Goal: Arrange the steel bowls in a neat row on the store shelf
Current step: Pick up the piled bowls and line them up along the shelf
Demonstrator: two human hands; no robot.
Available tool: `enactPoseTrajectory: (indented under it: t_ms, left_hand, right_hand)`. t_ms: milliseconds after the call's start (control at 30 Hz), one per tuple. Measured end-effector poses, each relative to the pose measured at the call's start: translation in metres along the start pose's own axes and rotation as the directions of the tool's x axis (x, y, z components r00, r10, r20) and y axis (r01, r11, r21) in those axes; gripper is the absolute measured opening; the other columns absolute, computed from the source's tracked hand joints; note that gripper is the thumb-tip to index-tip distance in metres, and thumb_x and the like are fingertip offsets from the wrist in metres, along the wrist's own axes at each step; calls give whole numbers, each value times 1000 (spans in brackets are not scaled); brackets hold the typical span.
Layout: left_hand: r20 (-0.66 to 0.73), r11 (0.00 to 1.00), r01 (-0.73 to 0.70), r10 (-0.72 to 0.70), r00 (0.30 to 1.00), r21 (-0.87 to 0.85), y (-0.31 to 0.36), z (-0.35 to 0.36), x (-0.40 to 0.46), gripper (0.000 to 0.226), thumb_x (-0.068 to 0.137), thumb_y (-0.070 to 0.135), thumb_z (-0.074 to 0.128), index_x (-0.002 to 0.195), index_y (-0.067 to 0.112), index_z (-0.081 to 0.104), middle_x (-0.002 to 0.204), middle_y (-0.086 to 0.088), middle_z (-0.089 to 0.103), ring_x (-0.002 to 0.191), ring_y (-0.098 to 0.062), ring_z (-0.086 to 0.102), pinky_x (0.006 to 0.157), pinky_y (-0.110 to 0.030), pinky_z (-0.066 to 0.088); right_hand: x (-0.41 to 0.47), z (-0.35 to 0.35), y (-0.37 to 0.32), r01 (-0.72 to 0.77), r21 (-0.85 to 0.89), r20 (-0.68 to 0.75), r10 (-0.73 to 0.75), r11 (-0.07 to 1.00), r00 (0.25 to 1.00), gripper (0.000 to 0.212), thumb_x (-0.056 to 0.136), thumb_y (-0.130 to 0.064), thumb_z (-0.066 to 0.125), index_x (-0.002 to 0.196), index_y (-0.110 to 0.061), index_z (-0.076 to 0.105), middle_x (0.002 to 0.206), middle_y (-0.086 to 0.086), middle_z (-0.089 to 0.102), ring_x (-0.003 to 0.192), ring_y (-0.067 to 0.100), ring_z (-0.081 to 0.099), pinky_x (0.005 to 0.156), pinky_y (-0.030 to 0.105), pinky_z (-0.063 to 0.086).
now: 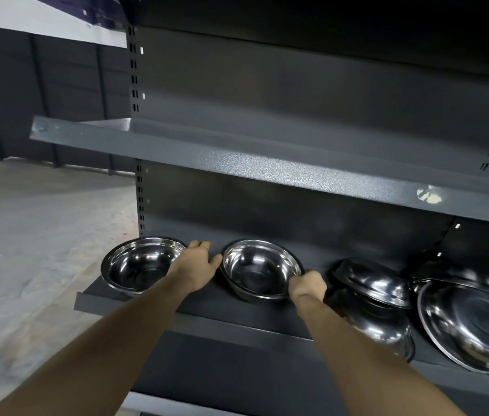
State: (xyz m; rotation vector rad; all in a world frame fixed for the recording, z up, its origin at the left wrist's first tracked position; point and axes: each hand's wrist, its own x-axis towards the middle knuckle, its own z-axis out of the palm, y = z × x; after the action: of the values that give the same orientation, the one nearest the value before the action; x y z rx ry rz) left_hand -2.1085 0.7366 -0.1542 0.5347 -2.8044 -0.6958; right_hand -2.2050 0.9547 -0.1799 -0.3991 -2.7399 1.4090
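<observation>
Hands [308, 285] flank second bowl [259, 267]; right grips rim.

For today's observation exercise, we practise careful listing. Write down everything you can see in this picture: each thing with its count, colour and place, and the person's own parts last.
upright bowls: two, shiny steel, left part of the lower shelf, side by side; the left bowl and the middle bowl.
jumbled bowls: several, shiny steel, tilted and overlapping on the right of the lower shelf; exact count unclear.
lower shelf: one, dark grey, under the bowls.
upper shelf: one, dark grey, above the bowls; a pale scuff near its right end.
back panel: one, dark grey, behind the shelves.
floor: pale grey, to the left.
left hand: one, between the two upright bowls, thumb at the middle bowl's rim.
right hand: one, gripping the middle bowl's right rim.
</observation>
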Motion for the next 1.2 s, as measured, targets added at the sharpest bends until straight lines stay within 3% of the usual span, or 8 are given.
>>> enactPoseTrajectory:
  t_ms: [267, 467, 667, 833, 1067, 1200]
  left_hand:
    - [5, 1000, 17, -17, 1000, -3, -11, -3, -7, 63, 98, 47, 42, 150, 11, 33, 153, -10, 34, 140, -28, 34, 111, -39, 33]
    - [28, 1000, 28, -27, 999, -6, -14, -1, -13, 63, 98, 46, 43, 150, 12, 32, 155, -11, 33, 140, -29, 36, 112, -39, 33]
    - [50, 1000, -2, 2, 999, -11, -10, 7, -15, 62, 98, 46, 44, 149, 11, 34, 154, -10, 34, 141, -27, 35, 115, -37, 31]
    - [74, 999, -34, 35, 997, -21, 1, 14, -12, 60, 98, 46, 43, 148, 12, 36, 150, -10, 38, 137, -29, 39, 112, -42, 34]
    - [112, 991, -122, 128, 985, -62, 37, 35, -6, 57, 96, 46, 45, 146, 17, 40, 144, -8, 44, 130, -29, 46, 109, -42, 38]
    - [153, 979, -195, 203, 967, -67, 64, 50, -2, 59, 97, 46, 46, 147, 17, 39, 150, -8, 40, 136, -26, 41, 112, -37, 33]
  right_hand:
    - [-19, 26, 7, 20, -7, 92, -19, 1000, 996, 28, 85, -4, 51, 107, -1, 68, 108, 19, 69, 103, 35, 64, 76, 26, 45]
    - [-19, 24, 13, 13, 15, 64, -14, 1000, 998, 30, 83, 0, 47, 104, -6, 67, 104, 16, 70, 88, 32, 61, 75, 27, 46]
    - [-14, 16, 20, -27, 58, 5, 27, 998, 1000, 35, 90, -6, 51, 124, -7, 61, 122, 16, 66, 118, 34, 58, 94, 30, 45]
    - [-9, 4, 25, -29, 76, -14, 30, 997, 999, 39, 92, -20, 55, 129, -9, 59, 128, 15, 64, 123, 33, 56, 99, 31, 44]
    - [4, -33, 37, -15, 31, -101, 18, 999, 995, 33, 94, -19, 55, 124, -5, 60, 124, 17, 65, 121, 33, 57, 98, 31, 42]
    - [12, -62, 49, -31, -8, -173, 29, 999, 984, 30, 92, -19, 56, 114, -1, 65, 116, 21, 68, 115, 37, 60, 95, 33, 45]
